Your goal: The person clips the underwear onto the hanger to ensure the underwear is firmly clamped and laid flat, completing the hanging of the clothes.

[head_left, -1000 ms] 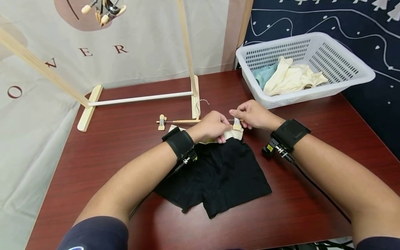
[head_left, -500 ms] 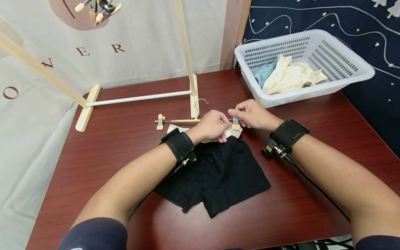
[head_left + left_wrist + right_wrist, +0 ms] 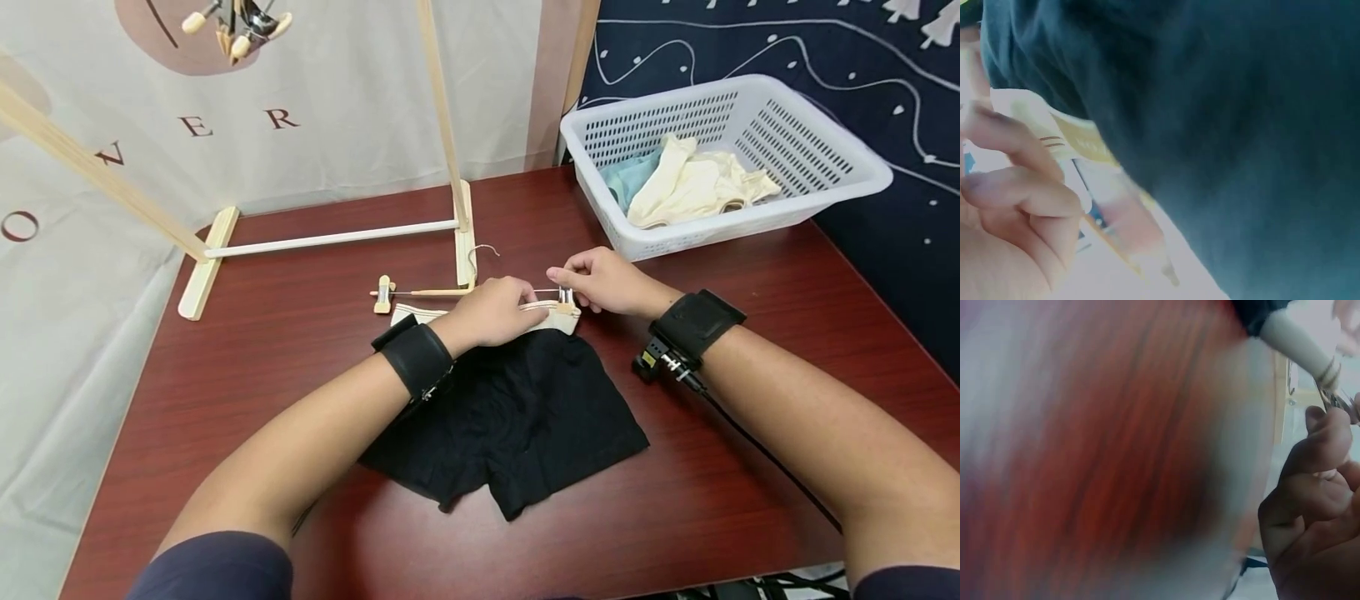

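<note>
Black shorts with a cream waistband lie flat on the dark red table. A wooden clip hanger lies along the waistband's far edge. My left hand grips the waistband near its middle. At the band's right corner my right hand pinches the hanger's right clip. The hanger's left clip lies free on the table. In the left wrist view the black shorts and waistband fill the frame beside my fingers. The right wrist view shows my right hand near the waistband.
A white plastic basket holding cream and teal clothes stands at the table's back right. A wooden clothes rack rises behind the hanger, its base rail on the table, with clips hanging top left.
The waistband has come up level with the hanger's right clip. My left hand shifted slightly left along the band. The right hand stays on the clip.
</note>
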{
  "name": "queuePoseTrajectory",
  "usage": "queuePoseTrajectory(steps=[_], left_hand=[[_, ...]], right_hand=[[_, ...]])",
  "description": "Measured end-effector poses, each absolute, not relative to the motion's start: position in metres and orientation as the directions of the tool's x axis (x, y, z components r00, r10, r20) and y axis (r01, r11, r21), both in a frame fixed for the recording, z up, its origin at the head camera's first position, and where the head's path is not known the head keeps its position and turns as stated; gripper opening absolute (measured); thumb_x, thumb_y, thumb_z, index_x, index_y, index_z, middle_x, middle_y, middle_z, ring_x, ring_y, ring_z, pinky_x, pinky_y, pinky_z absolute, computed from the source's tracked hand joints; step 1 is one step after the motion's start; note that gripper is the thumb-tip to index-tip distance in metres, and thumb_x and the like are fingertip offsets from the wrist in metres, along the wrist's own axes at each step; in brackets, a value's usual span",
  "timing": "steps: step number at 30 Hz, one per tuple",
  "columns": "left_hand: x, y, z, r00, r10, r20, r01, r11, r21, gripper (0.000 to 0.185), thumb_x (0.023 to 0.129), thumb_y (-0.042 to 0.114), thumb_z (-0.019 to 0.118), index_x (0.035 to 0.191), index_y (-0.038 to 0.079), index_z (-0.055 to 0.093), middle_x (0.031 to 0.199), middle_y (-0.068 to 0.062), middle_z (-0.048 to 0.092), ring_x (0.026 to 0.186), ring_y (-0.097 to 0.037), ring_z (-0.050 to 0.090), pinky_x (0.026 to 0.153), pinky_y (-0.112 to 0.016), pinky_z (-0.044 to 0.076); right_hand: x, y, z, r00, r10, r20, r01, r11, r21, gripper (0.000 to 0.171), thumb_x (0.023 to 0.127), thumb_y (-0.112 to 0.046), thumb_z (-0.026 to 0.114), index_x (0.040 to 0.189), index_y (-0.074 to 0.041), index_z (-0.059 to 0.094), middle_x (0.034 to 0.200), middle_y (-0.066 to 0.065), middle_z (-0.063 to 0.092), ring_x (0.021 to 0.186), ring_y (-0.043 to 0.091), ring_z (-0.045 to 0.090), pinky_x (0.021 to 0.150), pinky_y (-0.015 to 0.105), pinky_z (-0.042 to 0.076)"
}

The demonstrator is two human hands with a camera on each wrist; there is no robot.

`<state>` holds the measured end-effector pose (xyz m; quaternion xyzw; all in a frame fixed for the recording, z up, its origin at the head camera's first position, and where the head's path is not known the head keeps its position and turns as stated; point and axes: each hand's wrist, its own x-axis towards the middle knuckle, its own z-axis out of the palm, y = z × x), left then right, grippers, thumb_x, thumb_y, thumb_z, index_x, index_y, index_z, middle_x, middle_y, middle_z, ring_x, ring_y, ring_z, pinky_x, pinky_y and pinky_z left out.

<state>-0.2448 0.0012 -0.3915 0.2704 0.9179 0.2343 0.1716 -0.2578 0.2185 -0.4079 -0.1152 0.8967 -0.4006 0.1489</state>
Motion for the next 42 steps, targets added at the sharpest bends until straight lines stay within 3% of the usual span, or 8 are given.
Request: queuePoseTrajectory(steps=[7, 14, 20, 26, 31, 36, 39, 42], left_hand=[[-0.241, -0.025, -0.391, -0.814, 0.523, -0.251, 0.432, 0.835, 0.340, 0.039, 0.096, 0.045, 0.059, 0.069, 0.018, 0.049, 0.058, 0.005, 0.041, 0.055, -0.014, 0.043, 0.052, -0.029, 0.031], [-0.229, -0.058, -0.385, -0.849, 0.469, -0.244, 0.420, 0.878, 0.228, 0.031, 0.096, 0.050, 0.059, 0.086, 0.020, 0.062, 0.071, 0.002, 0.052, 0.064, -0.017, 0.054, 0.056, -0.034, 0.039], [-0.221, -0.087, -0.384, -0.895, 0.393, -0.211, 0.341, 0.908, 0.243, 0.027, 0.096, 0.045, 0.062, 0.097, 0.019, 0.068, 0.077, -0.001, 0.061, 0.068, -0.017, 0.057, 0.062, -0.037, 0.043], [-0.219, -0.101, -0.389, -0.919, 0.348, -0.185, 0.285, 0.911, 0.299, 0.032, 0.095, 0.043, 0.065, 0.112, 0.016, 0.069, 0.080, -0.002, 0.063, 0.068, -0.018, 0.059, 0.061, -0.037, 0.045], [-0.219, -0.104, -0.396, -0.926, 0.330, -0.186, 0.236, 0.887, 0.397, 0.021, 0.096, 0.033, 0.066, 0.089, 0.014, 0.062, 0.072, 0.000, 0.054, 0.064, -0.017, 0.050, 0.060, -0.032, 0.036], [-0.221, -0.093, -0.396, -0.919, 0.348, -0.185, 0.242, 0.869, 0.432, 0.021, 0.097, 0.033, 0.065, 0.083, 0.017, 0.060, 0.072, 0.002, 0.057, 0.065, -0.017, 0.052, 0.061, -0.032, 0.037], [-0.221, -0.084, -0.396, -0.924, 0.338, -0.180, 0.240, 0.877, 0.415, 0.025, 0.098, 0.033, 0.063, 0.080, 0.017, 0.057, 0.067, 0.000, 0.052, 0.062, -0.019, 0.050, 0.059, -0.033, 0.035], [-0.220, -0.076, -0.400, -0.933, 0.313, -0.176, 0.224, 0.890, 0.396, 0.028, 0.098, 0.034, 0.062, 0.077, 0.017, 0.055, 0.065, 0.001, 0.047, 0.061, -0.019, 0.049, 0.057, -0.033, 0.034]], right_hand=[[-0.261, 0.227, -0.410, -0.916, -0.343, -0.210, -0.117, 0.727, -0.676, 0.047, 0.101, -0.050, 0.052, 0.085, -0.007, 0.065, 0.064, 0.009, 0.055, 0.048, 0.022, 0.051, 0.054, 0.036, 0.047], [-0.262, 0.236, -0.408, -0.918, -0.334, -0.214, -0.133, 0.767, -0.627, 0.044, 0.104, -0.043, 0.050, 0.083, -0.007, 0.062, 0.060, 0.009, 0.055, 0.047, 0.023, 0.053, 0.056, 0.037, 0.046], [-0.263, 0.248, -0.407, -0.928, -0.314, -0.199, -0.147, 0.801, -0.580, 0.039, 0.102, -0.042, 0.053, 0.092, -0.006, 0.066, 0.060, 0.008, 0.055, 0.049, 0.023, 0.053, 0.055, 0.036, 0.045], [-0.263, 0.266, -0.410, -0.929, -0.337, -0.154, -0.235, 0.857, -0.458, 0.035, 0.101, -0.038, 0.057, 0.100, -0.006, 0.068, 0.068, 0.005, 0.059, 0.060, 0.019, 0.052, 0.060, 0.033, 0.041], [-0.256, 0.279, -0.407, -0.945, -0.292, -0.146, -0.236, 0.920, -0.313, 0.033, 0.098, -0.038, 0.063, 0.093, -0.006, 0.067, 0.069, 0.006, 0.061, 0.063, 0.020, 0.055, 0.057, 0.032, 0.041], [-0.255, 0.259, -0.392, -0.948, -0.315, 0.037, -0.317, 0.940, -0.126, 0.032, 0.093, -0.037, 0.064, 0.091, -0.005, 0.067, 0.078, 0.009, 0.062, 0.066, 0.025, 0.060, 0.054, 0.039, 0.046], [-0.267, 0.224, -0.382, -0.897, -0.434, 0.080, -0.442, 0.885, -0.150, 0.023, 0.093, -0.028, 0.061, 0.095, -0.006, 0.069, 0.085, 0.010, 0.063, 0.072, 0.025, 0.060, 0.063, 0.042, 0.049], [-0.285, 0.184, -0.377, -0.813, -0.582, -0.030, -0.562, 0.795, -0.228, 0.021, 0.093, -0.021, 0.059, 0.105, -0.006, 0.068, 0.090, 0.008, 0.065, 0.077, 0.023, 0.059, 0.073, 0.040, 0.049]])
